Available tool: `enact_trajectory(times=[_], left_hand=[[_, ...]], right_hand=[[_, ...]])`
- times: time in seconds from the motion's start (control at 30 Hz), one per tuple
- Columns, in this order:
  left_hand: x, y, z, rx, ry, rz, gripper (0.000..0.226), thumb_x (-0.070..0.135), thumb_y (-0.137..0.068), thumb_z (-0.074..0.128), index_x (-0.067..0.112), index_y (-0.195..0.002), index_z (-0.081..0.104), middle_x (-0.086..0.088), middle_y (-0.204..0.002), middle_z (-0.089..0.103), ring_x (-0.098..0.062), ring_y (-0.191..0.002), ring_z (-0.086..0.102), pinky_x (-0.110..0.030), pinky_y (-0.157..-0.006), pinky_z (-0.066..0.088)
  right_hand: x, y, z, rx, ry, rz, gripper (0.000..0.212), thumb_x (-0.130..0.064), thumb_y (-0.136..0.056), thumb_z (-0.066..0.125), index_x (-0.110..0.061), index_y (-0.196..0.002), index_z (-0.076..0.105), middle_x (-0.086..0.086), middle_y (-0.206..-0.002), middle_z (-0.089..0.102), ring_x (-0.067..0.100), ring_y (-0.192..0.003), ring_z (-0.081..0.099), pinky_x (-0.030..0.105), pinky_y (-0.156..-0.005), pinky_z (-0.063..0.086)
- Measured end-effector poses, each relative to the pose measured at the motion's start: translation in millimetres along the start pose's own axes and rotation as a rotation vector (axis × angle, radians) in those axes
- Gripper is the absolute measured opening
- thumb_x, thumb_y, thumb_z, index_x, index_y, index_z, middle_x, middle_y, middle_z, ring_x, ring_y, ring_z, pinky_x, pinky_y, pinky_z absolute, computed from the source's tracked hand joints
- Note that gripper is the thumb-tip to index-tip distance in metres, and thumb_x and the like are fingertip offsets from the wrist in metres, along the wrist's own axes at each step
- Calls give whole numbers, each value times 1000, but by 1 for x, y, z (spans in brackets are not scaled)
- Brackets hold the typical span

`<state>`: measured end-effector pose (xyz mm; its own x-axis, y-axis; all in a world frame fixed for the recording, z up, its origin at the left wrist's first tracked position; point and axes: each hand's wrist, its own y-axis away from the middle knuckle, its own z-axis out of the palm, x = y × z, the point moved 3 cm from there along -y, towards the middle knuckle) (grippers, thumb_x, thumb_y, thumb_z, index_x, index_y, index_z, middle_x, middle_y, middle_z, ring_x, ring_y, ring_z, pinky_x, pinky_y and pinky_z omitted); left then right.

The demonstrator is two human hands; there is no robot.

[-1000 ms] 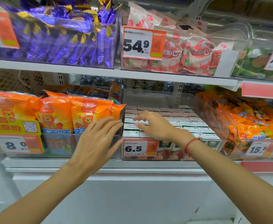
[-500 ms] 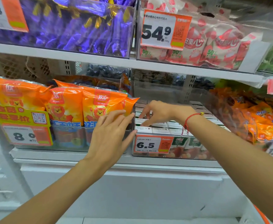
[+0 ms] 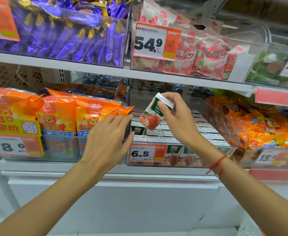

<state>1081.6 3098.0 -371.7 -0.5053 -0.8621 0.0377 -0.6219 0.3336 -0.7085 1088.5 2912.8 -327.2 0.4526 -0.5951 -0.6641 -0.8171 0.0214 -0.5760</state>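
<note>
The right hand (image 3: pixel 179 120) pinches a small apple juice carton (image 3: pixel 154 113) between thumb and fingers, holding it tilted in the air above the clear bin (image 3: pixel 199 160) of matching cartons on the lower shelf (image 3: pixel 88 167). The left hand (image 3: pixel 105 142) lies flat with straight fingers against that bin's left front corner, beside the orange snack bags (image 3: pixel 59 114).

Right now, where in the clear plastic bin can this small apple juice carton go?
A gap seems open at the clear plastic bin's left wall, behind the front row of white-topped cartons. Under the white shelf a hand passes freely. Other rows are packed.
</note>
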Motion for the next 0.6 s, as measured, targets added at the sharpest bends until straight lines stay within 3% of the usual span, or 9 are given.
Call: enact_trajectory(times=[0.1,0.2,0.3,0.37,0.43,0.57,0.6], left_hand=[[9,-2,-11,12,242,-188,36,36,-90,63,26,-124,61,9,-115,68,-16,-102,63,-34,-72,52],[23,-4,-10,-64,652,-406,23,34,-92,61,34,-116,63,24,-102,65,1,-93,61,-33,-81,52],[47,0,-3,-375,1001,-538,30,28,-94,60,25,-123,61,19,-109,63,1,-102,58,-32,-94,49],[67,7,0,-659,1090,-562,37,22,-93,60,21,-130,56,11,-118,63,-1,-103,58,-23,-85,48],[82,14,3,-829,1100,-526,37,15,-92,58,23,-128,57,8,-116,67,-3,-101,61,-22,-81,50],[95,19,7,-729,1145,-454,38,13,-91,60,25,-127,57,15,-107,67,7,-89,63,-6,-63,50],[95,21,8,-694,1143,-423,38,16,-92,61,25,-129,56,16,-108,65,6,-93,62,-4,-65,49]], right_hand=[[-3,27,-14,62,-79,87,17,-29,-101,47,-23,-116,50,-8,-109,55,-3,-94,56,8,-68,45],[5,58,-23,-23,-74,195,16,-35,-99,46,-29,-113,52,-24,-103,51,-25,-88,49,1,-65,42],[12,90,-28,-82,-158,285,14,-39,-96,51,-32,-107,55,-18,-104,58,-13,-87,58,11,-65,50],[15,105,-31,-85,-170,320,27,-48,-87,53,-31,-108,58,-12,-106,61,3,-96,60,24,-78,54],[17,114,-34,-71,-200,346,32,-50,-84,55,-29,-108,61,-8,-106,64,16,-100,61,33,-85,53],[22,122,-37,-6,-314,405,12,-33,-92,60,-29,-103,64,-5,-101,68,14,-96,66,29,-81,56],[24,122,-37,0,-334,424,12,-33,-92,61,-29,-102,66,-5,-99,70,13,-94,67,29,-81,57]])
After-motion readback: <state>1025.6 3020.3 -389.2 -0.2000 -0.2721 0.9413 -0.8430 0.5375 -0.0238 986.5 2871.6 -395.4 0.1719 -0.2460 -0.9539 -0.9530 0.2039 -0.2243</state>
